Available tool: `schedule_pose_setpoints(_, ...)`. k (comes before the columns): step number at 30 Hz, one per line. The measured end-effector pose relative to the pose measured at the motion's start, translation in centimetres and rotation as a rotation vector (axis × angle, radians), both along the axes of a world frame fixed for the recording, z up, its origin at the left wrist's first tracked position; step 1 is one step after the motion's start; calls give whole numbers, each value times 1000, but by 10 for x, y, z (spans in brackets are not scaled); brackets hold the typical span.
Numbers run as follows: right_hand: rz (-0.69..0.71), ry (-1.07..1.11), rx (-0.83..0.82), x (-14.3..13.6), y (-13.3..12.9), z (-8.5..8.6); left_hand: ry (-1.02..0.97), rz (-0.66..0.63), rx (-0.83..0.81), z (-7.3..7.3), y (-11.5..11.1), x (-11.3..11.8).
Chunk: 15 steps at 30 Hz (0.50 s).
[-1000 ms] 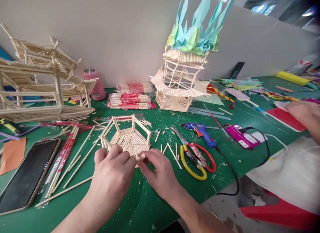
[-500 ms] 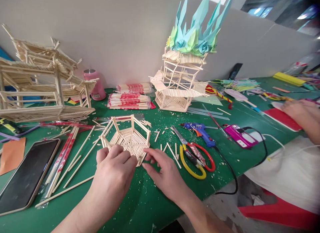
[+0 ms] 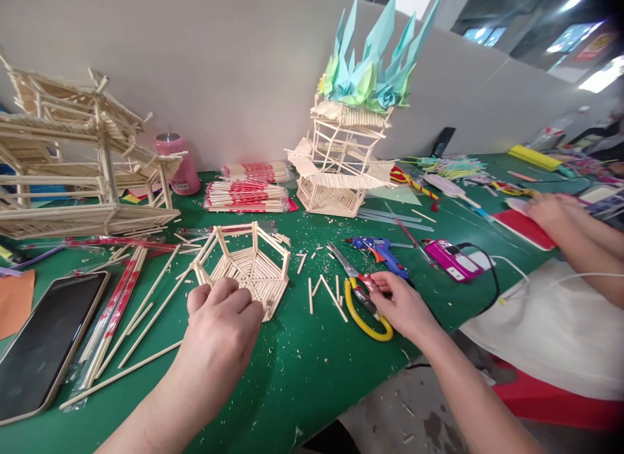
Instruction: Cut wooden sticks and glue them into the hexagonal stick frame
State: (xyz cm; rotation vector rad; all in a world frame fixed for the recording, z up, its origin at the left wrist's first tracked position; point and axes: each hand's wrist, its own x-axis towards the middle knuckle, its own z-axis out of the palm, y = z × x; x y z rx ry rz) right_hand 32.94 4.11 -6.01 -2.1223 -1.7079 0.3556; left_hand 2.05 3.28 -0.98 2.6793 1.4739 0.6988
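Observation:
A small open frame of thin wooden sticks (image 3: 253, 272), with a webbed polygonal floor and short posts, sits on the green table. My left hand (image 3: 221, 333) is closed at its near side. The back of that hand hides the fingertips and part of the frame's front rim. To the right, my right hand (image 3: 402, 304) has its thumb and fingers closed on a handle of the scissors (image 3: 358, 311), which have one yellow and one red handle. Their blades point away to the upper left. A blue glue gun (image 3: 377, 249) lies just beyond that hand.
Loose sticks (image 3: 153, 320), a phone (image 3: 51, 343) and a large stick building (image 3: 104, 161) are on the left. Stick bundles (image 3: 246, 197), a pink bottle (image 3: 178, 164) and a paper-topped stick tower (image 3: 336, 187) stand behind. At right are a magenta power strip (image 3: 455, 259) and another person's hands (image 3: 553, 213).
My right hand has left the frame's right side and moved right onto the scissors. My left hand stays at the frame's near side. The camera view has shifted slightly right.

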Motion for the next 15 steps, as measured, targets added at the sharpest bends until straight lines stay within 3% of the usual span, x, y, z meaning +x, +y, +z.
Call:
schedule_pose_setpoints(9, 40, -105, -181, 4, 14, 17, 19, -20, -11, 1, 1, -1)
schedule_pose_setpoints(15, 33, -103, -248, 1, 6, 27, 35, -16, -3, 2, 0, -2)
